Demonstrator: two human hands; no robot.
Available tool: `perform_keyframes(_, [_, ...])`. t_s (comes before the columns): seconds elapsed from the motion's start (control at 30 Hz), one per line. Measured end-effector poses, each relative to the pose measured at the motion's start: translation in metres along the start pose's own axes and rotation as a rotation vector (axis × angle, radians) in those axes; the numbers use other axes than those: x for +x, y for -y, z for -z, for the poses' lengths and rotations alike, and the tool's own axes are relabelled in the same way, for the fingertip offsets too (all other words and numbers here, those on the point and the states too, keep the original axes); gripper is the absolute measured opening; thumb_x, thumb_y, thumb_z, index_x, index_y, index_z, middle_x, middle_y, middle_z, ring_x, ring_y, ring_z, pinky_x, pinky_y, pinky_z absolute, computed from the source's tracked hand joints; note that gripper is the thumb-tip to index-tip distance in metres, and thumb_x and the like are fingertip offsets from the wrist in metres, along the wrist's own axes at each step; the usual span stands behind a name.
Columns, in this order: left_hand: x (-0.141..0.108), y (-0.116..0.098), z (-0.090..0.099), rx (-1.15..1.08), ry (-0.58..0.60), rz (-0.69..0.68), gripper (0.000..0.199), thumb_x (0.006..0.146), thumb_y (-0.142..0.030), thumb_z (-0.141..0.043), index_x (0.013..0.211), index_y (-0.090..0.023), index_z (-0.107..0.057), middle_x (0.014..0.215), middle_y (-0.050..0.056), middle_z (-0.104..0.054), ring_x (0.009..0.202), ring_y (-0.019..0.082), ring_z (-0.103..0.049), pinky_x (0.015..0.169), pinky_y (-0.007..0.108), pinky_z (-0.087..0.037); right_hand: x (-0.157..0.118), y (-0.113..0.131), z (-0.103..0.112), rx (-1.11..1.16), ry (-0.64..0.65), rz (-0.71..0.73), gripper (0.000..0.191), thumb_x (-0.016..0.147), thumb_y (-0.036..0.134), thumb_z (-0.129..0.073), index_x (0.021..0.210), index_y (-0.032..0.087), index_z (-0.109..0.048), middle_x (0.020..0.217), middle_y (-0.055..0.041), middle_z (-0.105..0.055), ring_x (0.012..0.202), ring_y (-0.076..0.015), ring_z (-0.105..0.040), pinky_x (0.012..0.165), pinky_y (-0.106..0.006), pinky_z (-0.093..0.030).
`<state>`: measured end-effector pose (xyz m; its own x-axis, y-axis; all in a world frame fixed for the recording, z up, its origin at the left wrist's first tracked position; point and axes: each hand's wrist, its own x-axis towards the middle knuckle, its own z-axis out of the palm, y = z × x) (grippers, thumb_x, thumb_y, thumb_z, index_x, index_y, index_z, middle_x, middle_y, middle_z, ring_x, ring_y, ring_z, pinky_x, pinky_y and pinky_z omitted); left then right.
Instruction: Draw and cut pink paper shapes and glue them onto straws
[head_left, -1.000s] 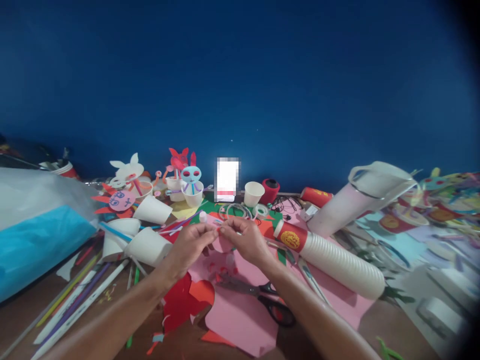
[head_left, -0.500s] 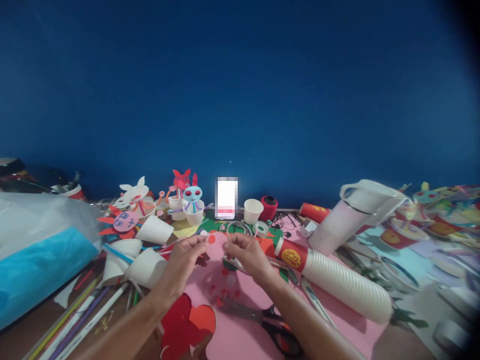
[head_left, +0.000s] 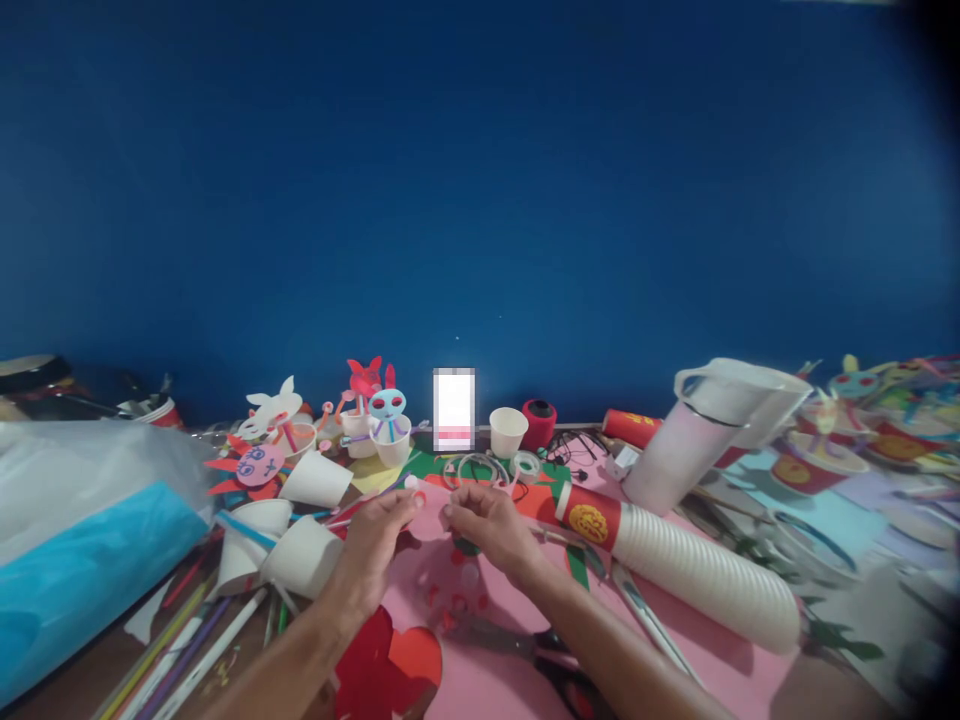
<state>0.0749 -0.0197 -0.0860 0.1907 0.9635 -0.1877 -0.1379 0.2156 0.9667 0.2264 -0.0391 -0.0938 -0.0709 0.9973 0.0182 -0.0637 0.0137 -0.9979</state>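
Just below the frame's centre, the left hand pinches a small round red paper disc. The right hand has its fingers narrowed; I cannot tell whether they hold anything. Black-handled metal scissors lie bottom centre.

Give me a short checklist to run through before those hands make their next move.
1. Left hand on the flat pink paper piece with a red dot: ok, pinching its edge.
2. Right hand holding something: cannot tell; anything at its fingertips is too small to see.
3. Black-handled metal scissors out of both hands: ok, lying below them.
4. Upright white paper cup beyond the hands standing steady: ok.
5. Long stack of white paper cups in a red wrapper upright: not ok, on its side.
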Motion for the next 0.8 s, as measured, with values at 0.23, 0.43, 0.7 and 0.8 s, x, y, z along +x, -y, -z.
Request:
perform_keyframes(0.23, [-0.002,-0.001,-0.003,0.048,-0.024,-0.036,0.026,0.065,-0.037,-0.067,0.058,-0.015,-0.055,0.054,-0.005,-0.049,0.05,0.01,-0.045,0.047,0.02,-0.035,0.0,0.0,0.001,-0.052,-0.03,-0.002,0.021,0.074,0.032,-0.057,0.061,0.016,-0.053,0.05,0.0051,-0.047,0.044,-0.0063,-0.039,0.043,-0.019,-0.03])
perform_keyframes(0.43, [-0.005,-0.003,-0.002,0.042,0.073,0.041,0.026,0.068,-0.039,-0.067,0.076,-0.015,-0.063,0.065,-0.001,-0.056,0.059,0.012,-0.051,0.05,0.02,-0.038,-0.001,-0.002,0.002,-0.09,-0.012,0.017,0.02,0.075,0.032,-0.057,0.063,0.017,-0.054,0.051,0.0058,-0.046,0.045,-0.0065,-0.039,0.044,-0.019,-0.031])
perform_keyframes(0.7, [0.0,0.004,0.0,-0.055,0.019,0.018,0.024,0.066,-0.036,-0.069,0.065,-0.015,-0.056,0.055,-0.004,-0.051,0.05,0.009,-0.047,0.05,0.02,-0.036,-0.013,0.042,0.037,-0.706,0.42,0.076,0.034,0.072,0.033,-0.067,0.104,0.023,-0.063,0.09,-0.0012,-0.066,0.08,-0.0151,-0.058,0.072,-0.026,-0.043])
perform_keyframes(0.8, [-0.002,0.002,0.0,-0.023,-0.004,-0.001,0.027,0.065,-0.036,-0.069,0.06,-0.016,-0.052,0.05,-0.007,-0.045,0.045,0.006,-0.04,0.046,0.018,-0.031,-0.02,0.049,0.043,-1.044,0.522,0.086,0.035,0.072,0.031,-0.066,0.107,0.024,-0.063,0.1,-0.004,-0.067,0.087,-0.0194,-0.059,0.076,-0.029,-0.042])
